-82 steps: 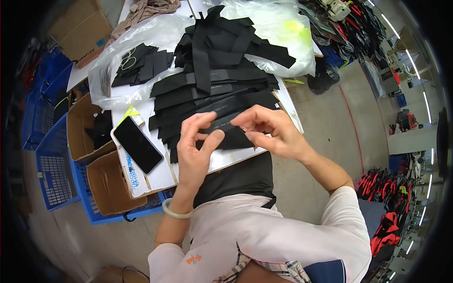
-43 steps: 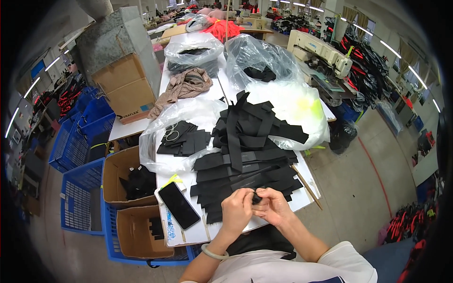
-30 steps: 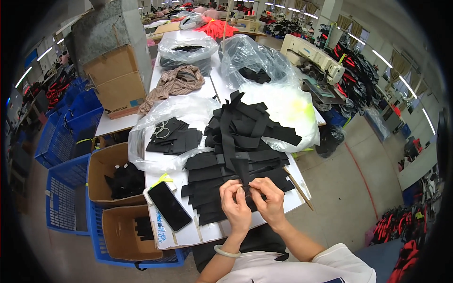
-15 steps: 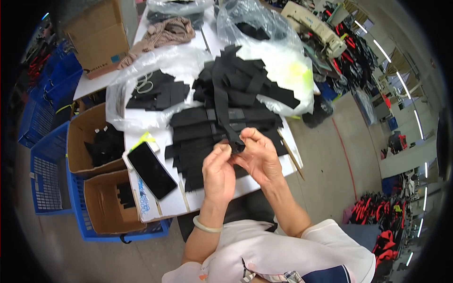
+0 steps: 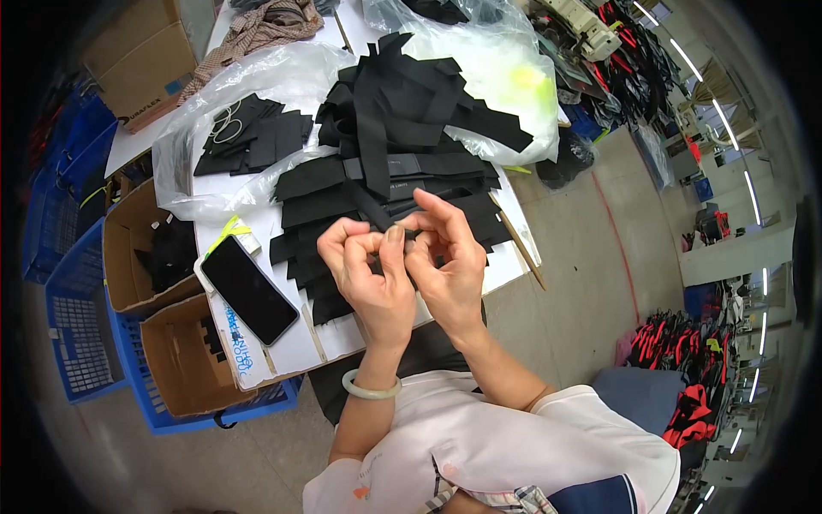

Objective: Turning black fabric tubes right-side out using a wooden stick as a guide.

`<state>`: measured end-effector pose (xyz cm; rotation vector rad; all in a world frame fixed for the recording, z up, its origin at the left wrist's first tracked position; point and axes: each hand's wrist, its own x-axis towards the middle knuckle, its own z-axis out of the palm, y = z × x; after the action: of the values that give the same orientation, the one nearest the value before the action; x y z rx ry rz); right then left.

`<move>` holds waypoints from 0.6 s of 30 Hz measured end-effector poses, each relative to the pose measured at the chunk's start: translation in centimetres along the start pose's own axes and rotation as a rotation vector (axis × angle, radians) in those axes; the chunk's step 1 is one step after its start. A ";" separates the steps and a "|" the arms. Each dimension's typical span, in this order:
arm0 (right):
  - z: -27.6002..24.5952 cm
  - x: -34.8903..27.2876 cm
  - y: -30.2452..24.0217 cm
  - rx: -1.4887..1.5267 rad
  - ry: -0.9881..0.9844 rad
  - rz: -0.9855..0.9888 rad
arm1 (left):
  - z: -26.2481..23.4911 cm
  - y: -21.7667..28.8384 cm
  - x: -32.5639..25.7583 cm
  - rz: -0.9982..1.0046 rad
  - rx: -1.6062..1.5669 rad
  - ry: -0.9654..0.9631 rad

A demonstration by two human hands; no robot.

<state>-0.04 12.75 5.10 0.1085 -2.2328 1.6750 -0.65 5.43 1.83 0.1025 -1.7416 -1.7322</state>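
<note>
My left hand [image 5: 375,278] and my right hand [image 5: 449,272] meet above the near part of the white table, fingers bent in a pinch. Between their fingertips is the end of a black fabric strap [image 5: 370,206], mostly hidden by the fingers. The strap runs back toward a loose heap of black straps [image 5: 402,98]. Under and behind the hands lie rows of flat black strips [image 5: 308,210], overlapping one another. A smaller pile of black pieces [image 5: 278,141] with a pale cord loop [image 5: 227,124] rests on clear plastic at the left.
A black phone [image 5: 250,289] lies at the table's left edge. Beyond that edge, cardboard boxes [image 5: 184,351] stand in a blue crate [image 5: 167,420]. A wooden stick [image 5: 521,244] sits along the right edge. Clear plastic bags [image 5: 505,51] and a sewing machine [image 5: 582,26] are at the back.
The view has shifted, moving the table up and left in the picture. Both hands have turned, with fingers curled more over the strap end; the strap now shows less between them.
</note>
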 end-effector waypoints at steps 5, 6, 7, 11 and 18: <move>-0.8 1.2 1.1 0.670 -0.033 0.316 | -0.2 0.0 1.4 -0.142 -0.159 -0.155; -1.2 1.5 1.6 0.923 -0.057 0.478 | -0.4 -0.4 1.7 -0.201 -0.224 -0.201; -0.8 1.6 2.1 1.196 -0.065 0.634 | -0.3 -1.2 1.5 -0.290 -0.338 -0.215; 0.0 1.7 3.7 1.303 -0.115 0.786 | -0.7 -2.1 0.5 -0.425 -0.555 -0.121; -1.2 1.6 2.5 0.149 -0.339 0.103 | -1.8 -1.1 0.5 -0.061 -0.101 -0.294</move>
<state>-1.95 14.91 3.61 0.3432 -2.3810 2.0061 -0.56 3.51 0.87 -0.1523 -1.8685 -1.9551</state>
